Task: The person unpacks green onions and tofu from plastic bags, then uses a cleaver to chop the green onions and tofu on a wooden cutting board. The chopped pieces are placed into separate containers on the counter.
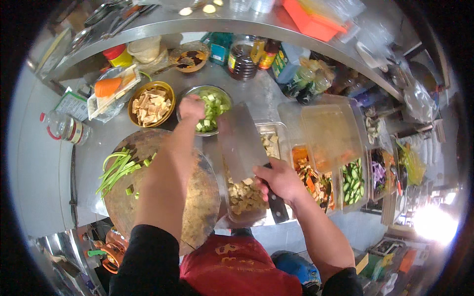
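My right hand is shut on the dark handle of a cleaver. Its broad blade tilts up to the left above a clear tray of diced pale food. My left hand is at the left side of a metal bowl of chopped green stalks; its fingers are blurred, so whether they hold anything cannot be told. Beneath my left forearm lies a round wooden chopping block. Long green stalks and a few cut pieces rest on the block's left part.
A brown bowl of cut tofu-like strips stands left of the metal bowl. Food trays, one with sliced cucumber, line the right. Behind are a sauce bowl and a dark jar, under a metal shelf. A plastic bottle stands left.
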Action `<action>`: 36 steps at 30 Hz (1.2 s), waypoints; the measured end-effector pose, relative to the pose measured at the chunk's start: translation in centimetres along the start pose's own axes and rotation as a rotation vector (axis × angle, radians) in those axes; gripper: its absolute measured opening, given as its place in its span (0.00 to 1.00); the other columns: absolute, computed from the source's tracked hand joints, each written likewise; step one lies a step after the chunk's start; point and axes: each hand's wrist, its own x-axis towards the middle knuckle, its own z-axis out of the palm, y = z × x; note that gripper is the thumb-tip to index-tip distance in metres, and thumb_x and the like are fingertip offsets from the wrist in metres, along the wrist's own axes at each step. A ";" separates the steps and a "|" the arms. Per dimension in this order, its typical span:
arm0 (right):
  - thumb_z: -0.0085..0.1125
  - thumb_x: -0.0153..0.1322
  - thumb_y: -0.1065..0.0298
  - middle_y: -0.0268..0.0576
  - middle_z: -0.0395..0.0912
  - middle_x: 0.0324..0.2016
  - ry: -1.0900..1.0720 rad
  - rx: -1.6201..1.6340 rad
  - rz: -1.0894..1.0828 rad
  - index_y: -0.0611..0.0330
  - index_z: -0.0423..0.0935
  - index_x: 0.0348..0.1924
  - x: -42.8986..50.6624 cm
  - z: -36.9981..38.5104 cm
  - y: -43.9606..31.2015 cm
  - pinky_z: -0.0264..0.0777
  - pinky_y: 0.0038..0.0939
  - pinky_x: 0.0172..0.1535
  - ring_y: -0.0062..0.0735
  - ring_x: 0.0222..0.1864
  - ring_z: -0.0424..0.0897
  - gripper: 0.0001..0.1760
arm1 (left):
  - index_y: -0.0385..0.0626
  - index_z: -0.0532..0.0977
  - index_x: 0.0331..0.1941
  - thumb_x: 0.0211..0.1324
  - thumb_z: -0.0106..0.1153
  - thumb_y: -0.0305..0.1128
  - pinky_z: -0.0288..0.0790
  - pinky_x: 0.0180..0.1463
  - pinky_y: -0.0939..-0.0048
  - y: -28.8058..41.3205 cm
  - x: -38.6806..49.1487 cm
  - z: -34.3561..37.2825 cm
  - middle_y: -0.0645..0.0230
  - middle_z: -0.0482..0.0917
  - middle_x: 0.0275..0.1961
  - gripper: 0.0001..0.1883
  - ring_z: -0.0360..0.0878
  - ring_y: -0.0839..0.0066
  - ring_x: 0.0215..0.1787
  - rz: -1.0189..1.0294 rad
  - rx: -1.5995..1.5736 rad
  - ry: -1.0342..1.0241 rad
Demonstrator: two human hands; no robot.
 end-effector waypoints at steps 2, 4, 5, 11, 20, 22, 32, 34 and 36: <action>0.61 0.81 0.65 0.40 0.77 0.25 0.048 0.001 -0.040 0.67 0.74 0.42 -2.5 -1.6 1.3 0.76 0.33 0.23 0.27 0.19 0.77 0.12 | 0.48 0.86 0.48 0.60 0.61 0.40 0.84 0.49 0.59 -0.9 1.6 -0.4 0.55 0.91 0.40 0.16 0.91 0.56 0.40 0.027 0.000 -0.018; 0.62 0.81 0.64 0.39 0.77 0.26 0.054 -0.061 -0.019 0.67 0.74 0.43 -4.4 -3.0 3.0 0.77 0.34 0.24 0.26 0.19 0.77 0.13 | 0.49 0.87 0.43 0.60 0.60 0.39 0.83 0.45 0.59 -0.8 2.1 -1.9 0.57 0.91 0.38 0.13 0.91 0.58 0.38 0.051 -0.068 -0.023; 0.62 0.81 0.64 0.39 0.77 0.26 0.023 -0.060 -0.080 0.67 0.74 0.43 -5.3 -3.7 4.1 0.77 0.34 0.24 0.26 0.20 0.77 0.13 | 0.48 0.87 0.41 0.61 0.60 0.38 0.82 0.44 0.59 -0.2 1.7 -2.6 0.58 0.91 0.37 0.12 0.91 0.59 0.37 0.030 -0.243 -0.050; 0.61 0.81 0.58 0.39 0.78 0.27 -0.098 0.040 -0.178 0.59 0.75 0.55 -5.3 -3.5 10.4 0.77 0.31 0.24 0.29 0.22 0.79 0.17 | 0.44 0.85 0.42 0.64 0.59 0.37 0.80 0.50 0.57 8.4 -2.1 -5.2 0.59 0.89 0.43 0.12 0.88 0.61 0.42 0.321 -0.317 -0.399; 0.55 0.75 0.73 0.51 0.82 0.16 -0.014 -0.219 -0.351 0.73 0.78 0.35 -8.3 -0.3 9.1 0.79 0.42 0.19 0.42 0.15 0.84 0.09 | 0.42 0.81 0.51 0.69 0.56 0.36 0.76 0.60 0.55 16.2 -13.5 -5.5 0.58 0.86 0.52 0.14 0.84 0.60 0.51 0.272 -0.635 -0.832; 0.55 0.74 0.73 0.50 0.82 0.15 0.000 -0.208 -0.369 0.72 0.78 0.34 -8.5 0.0 9.5 0.79 0.41 0.20 0.41 0.14 0.84 0.09 | 0.41 0.80 0.53 0.70 0.55 0.36 0.75 0.62 0.54 15.8 -14.6 -6.3 0.57 0.85 0.54 0.15 0.83 0.60 0.53 0.257 -0.670 -0.874; 0.58 0.76 0.64 0.55 0.84 0.20 0.061 -0.364 -0.384 0.72 0.79 0.34 -9.7 2.9 9.6 0.80 0.41 0.25 0.44 0.19 0.86 0.16 | 0.39 0.76 0.63 0.76 0.51 0.35 0.71 0.73 0.51 2.1 -16.4 -15.7 0.56 0.81 0.64 0.18 0.79 0.59 0.64 -0.010 -0.984 -0.720; 0.60 0.76 0.65 0.53 0.84 0.21 0.016 -0.455 -0.396 0.71 0.80 0.38 -9.9 3.7 11.0 0.80 0.41 0.27 0.43 0.20 0.85 0.13 | 0.38 0.75 0.64 0.77 0.50 0.35 0.70 0.75 0.50 -6.1 -21.4 -19.6 0.55 0.80 0.66 0.19 0.78 0.58 0.66 -0.196 -1.077 -0.653; 0.62 0.77 0.67 0.51 0.84 0.22 0.064 -0.443 -0.368 0.69 0.80 0.42 -9.9 3.4 12.1 0.80 0.41 0.29 0.43 0.21 0.85 0.11 | 0.45 0.78 0.62 0.71 0.58 0.37 0.71 0.71 0.48 -13.1 -28.9 -20.1 0.57 0.80 0.63 0.19 0.78 0.59 0.64 -0.148 -0.865 -0.497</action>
